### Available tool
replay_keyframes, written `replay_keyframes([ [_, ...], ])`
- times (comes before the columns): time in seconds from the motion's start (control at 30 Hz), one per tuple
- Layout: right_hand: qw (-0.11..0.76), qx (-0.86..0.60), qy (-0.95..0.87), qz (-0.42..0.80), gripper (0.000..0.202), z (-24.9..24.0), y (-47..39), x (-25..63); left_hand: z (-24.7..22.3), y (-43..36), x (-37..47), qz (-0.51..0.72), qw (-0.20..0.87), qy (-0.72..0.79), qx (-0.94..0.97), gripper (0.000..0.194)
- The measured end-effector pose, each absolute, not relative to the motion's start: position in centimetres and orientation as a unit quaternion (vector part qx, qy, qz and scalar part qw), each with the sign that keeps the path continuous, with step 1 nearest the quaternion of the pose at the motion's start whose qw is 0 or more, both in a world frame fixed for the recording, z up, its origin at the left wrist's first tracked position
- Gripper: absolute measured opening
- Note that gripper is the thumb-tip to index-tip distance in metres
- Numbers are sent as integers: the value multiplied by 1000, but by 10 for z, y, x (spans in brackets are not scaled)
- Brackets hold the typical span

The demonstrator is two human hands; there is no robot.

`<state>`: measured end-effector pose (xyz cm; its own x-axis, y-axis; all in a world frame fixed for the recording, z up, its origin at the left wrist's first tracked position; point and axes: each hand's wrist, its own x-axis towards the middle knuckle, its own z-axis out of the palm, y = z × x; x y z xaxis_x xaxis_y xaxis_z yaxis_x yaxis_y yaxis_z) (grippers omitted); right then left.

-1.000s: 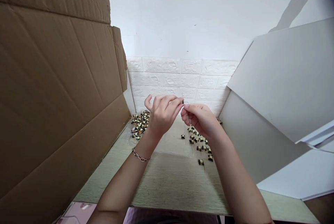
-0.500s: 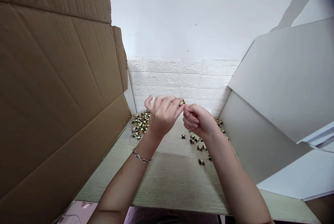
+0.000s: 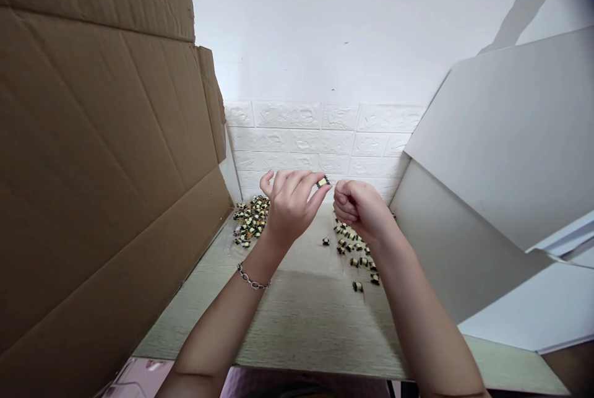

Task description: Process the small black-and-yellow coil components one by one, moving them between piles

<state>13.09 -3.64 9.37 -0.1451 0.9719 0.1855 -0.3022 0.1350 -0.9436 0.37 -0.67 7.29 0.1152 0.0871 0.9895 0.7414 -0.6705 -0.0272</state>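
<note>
Between the thumb and fingers of my left hand (image 3: 293,203) is a small black and yellow coil part (image 3: 323,182). Just to its right, my right hand (image 3: 359,207) is closed, fingers curled in and thumb pressed against them; what it pinches, if anything, is too small to make out. A dense pile of similar parts (image 3: 251,220) lies at the table's left back, beyond my left wrist. More loose parts (image 3: 349,247) are scattered on the table below and beside my right hand, partly hidden by my forearm.
A tall cardboard sheet (image 3: 111,138) walls the left side of the pale table (image 3: 306,317). White panels (image 3: 492,156) stand along the right. Behind is a white brick-patterned wall (image 3: 288,114).
My right hand has moved slightly right, away from my left fingertips. The coil part in my left hand shows more, and more of the scattered parts are in sight.
</note>
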Motion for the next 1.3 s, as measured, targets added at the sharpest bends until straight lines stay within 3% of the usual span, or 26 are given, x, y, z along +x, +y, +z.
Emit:
replay_keyframes([
  [0.47,613,-335,-535,475,16,93,-33,134,72,-8,6,-594,252,-287,-708,14],
  [0.63,612,-324,-533,486,15,91,-30,133,73,-8,7,-604,234,-285,-706,14],
  [0.87,557,-287,-546,556,19,86,-28,127,76,-11,8,-631,124,-304,-703,11],
  [1.03,544,-281,-539,578,20,87,-29,126,75,-11,12,-656,-43,-297,-692,10],
  [1.2,586,-305,-547,515,19,87,-29,128,76,-3,14,-643,-389,-250,-611,22],
  [1.3,603,-277,-542,515,20,87,-28,129,78,-1,14,-604,-534,-197,-558,24],
])
